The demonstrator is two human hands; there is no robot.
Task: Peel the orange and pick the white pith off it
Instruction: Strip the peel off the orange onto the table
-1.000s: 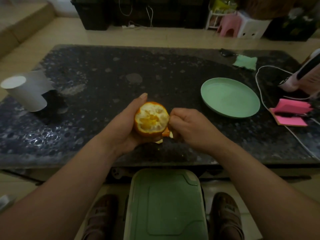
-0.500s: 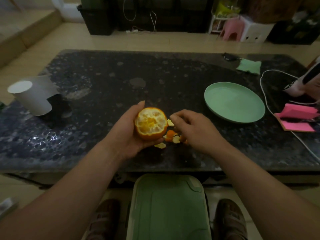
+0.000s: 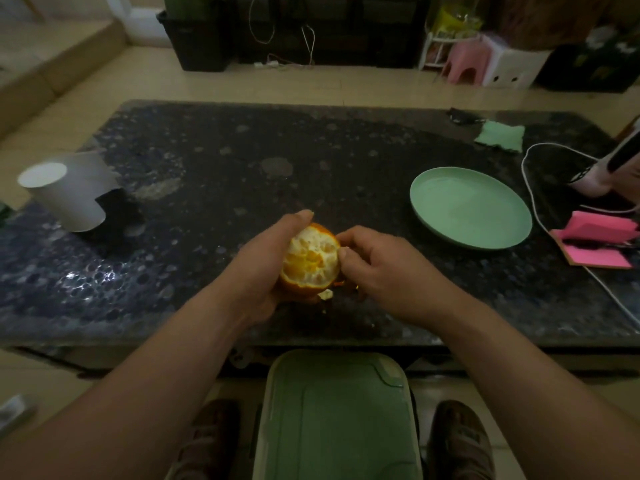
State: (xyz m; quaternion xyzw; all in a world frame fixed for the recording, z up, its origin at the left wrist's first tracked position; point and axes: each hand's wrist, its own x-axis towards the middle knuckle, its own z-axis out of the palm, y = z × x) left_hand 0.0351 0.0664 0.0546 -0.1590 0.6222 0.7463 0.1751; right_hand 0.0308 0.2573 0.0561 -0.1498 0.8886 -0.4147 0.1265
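Note:
A partly peeled orange (image 3: 310, 258) shows pale pith and flesh on the face turned to me, with orange rind still around its lower edge. My left hand (image 3: 266, 268) grips it from the left and underneath, just above the dark stone table (image 3: 207, 188). My right hand (image 3: 377, 268) is at the orange's right rim, thumb and fingertips pinching the rind edge there. Small peel scraps (image 3: 326, 294) lie on the table under the fruit, partly hidden by my hands.
A green plate (image 3: 471, 206) sits at the right. A white paper roll (image 3: 64, 194) lies at the left. Pink sticky notes (image 3: 599, 242), a white cable (image 3: 535, 202) and a green cloth (image 3: 501, 135) are at the far right. A green bin lid (image 3: 336, 417) is below the table's front edge.
My right hand dropped a peel piece onto the table beside the orange, then came back up to the orange's right rim. The left hand kept holding the fruit.

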